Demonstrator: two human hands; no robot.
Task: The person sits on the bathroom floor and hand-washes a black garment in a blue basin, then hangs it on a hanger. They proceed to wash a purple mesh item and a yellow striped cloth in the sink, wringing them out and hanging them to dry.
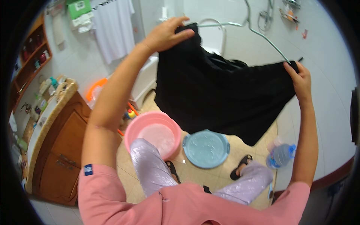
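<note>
A black cloth garment (222, 95) is stretched out in front of me at chest height and above. My left hand (171, 33) grips its upper left corner, with the thumb on the near side. Its upper right corner is pinched in my right hand (300, 76). A pale green wire hanger (264, 36) rises above the garment, one arm reaching to each held corner. Between the two corners the top edge sags. The ends of the hanger are hidden by cloth and fingers.
On the tiled floor stand a pink basin (129, 132) with foamy water, a light blue basin (187, 157) with water and a large plastic bottle (278, 156). A wooden vanity cabinet (63, 143) is at left. Behind are a toilet (212, 39) and a hanging white T-shirt (114, 28).
</note>
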